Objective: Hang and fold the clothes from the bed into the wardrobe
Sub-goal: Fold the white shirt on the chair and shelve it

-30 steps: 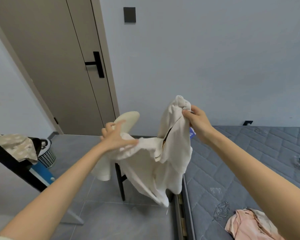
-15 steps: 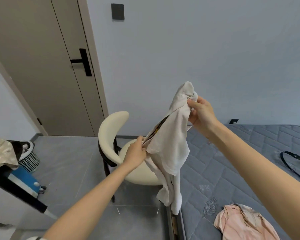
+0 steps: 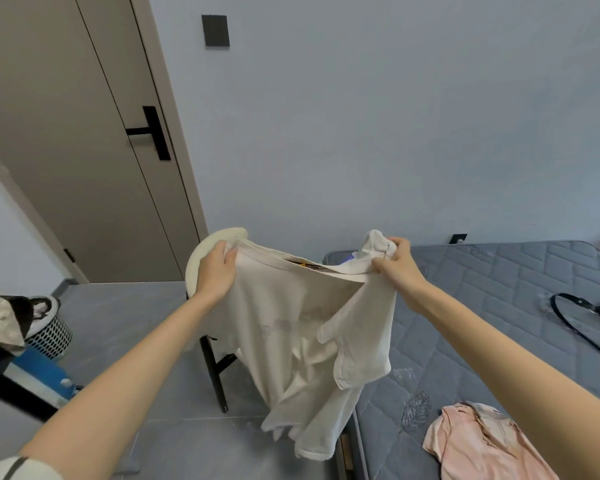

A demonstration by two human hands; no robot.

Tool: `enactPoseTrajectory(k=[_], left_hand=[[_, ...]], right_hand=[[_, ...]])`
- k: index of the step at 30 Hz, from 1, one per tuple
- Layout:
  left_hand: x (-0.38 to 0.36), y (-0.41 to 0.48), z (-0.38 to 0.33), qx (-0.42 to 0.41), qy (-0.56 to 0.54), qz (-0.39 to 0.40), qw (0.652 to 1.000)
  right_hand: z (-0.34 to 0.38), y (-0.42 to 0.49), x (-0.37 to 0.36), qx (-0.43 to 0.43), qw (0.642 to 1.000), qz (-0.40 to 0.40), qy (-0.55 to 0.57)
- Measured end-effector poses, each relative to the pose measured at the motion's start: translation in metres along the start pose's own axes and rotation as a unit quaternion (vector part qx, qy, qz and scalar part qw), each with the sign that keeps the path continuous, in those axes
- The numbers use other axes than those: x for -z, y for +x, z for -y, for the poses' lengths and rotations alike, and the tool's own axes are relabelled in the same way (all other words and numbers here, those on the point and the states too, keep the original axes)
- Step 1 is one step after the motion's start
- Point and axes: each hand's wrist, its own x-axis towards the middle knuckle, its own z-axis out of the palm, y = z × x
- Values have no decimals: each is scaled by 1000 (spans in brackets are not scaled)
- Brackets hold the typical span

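A cream-white shirt (image 3: 302, 344) hangs in the air between my hands, spread open along its top edge. My left hand (image 3: 215, 271) grips the shirt's left corner. The right corner is bunched in the grip of my right hand (image 3: 397, 266). The shirt's body and one short sleeve dangle down over the gap between chair and bed. A pink garment (image 3: 482, 441) lies crumpled on the grey quilted mattress (image 3: 499, 289) at the lower right. No wardrobe is in view.
A cream chair (image 3: 201, 251) with black legs stands just behind the shirt, beside the bed. A black hanger (image 3: 575, 323) lies on the mattress at the right. A perforated laundry basket (image 3: 49, 330) and a blue object sit at the left. A closed door is behind.
My left hand has moved up and leftwards along the shirt's edge, and my hands have pulled apart. The shirt went from a hanging bunch to stretched wide between them.
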Motion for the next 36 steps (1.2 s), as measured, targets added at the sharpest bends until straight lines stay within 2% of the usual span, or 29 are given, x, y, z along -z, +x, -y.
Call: enactPoseTrajectory(k=[4,6,9,12,15,16,17,20,22,24,25,27,28,29,32,36], left_hand=[[17,3,-23,-51,-23,-68,996],[22,4,-33,-76,-19,-86,993],[23,2,-43,-56,-30,-97,993],[26,-1,-48,-28,-47,-114,992],[32,-3,-51,-51,-35,-119,991],[34,-3,-51,-65,-21,-116,991],[36,-3,-51,-75,-9,-110,991],[40,-3,-53,-89,19,-95,991],[44,-3,-53,-95,66,-91,989],[47,-7,-51,-120,121,-79,982],[47,-11,-49,-138,145,-65,978],[40,-20,-45,-156,170,-25,973],[35,-25,-43,-151,171,-8,974],[30,-30,-42,-138,166,1,976],[23,-40,-36,-99,157,-19,982],[33,-46,-34,-181,154,-22,971]], right_hand=[[-8,-4,8,35,999,39,-10],[-11,-7,10,74,991,79,-74],[-20,-7,9,164,945,121,-257],[-30,-5,9,161,892,180,-381],[-40,-6,13,174,862,137,-456],[-44,-6,13,178,866,119,-452],[-48,-6,13,175,885,103,-419],[-53,-7,9,106,970,46,-212],[-50,-4,6,60,994,25,-90],[-42,-5,8,56,997,41,-21],[-37,-7,10,73,995,64,-21],[-34,-8,14,127,982,93,-102],[-35,-8,16,146,976,78,-141],[-37,-9,17,154,975,42,-154],[-35,-10,30,122,986,-95,-59],[-26,-8,54,142,968,-205,-35]])
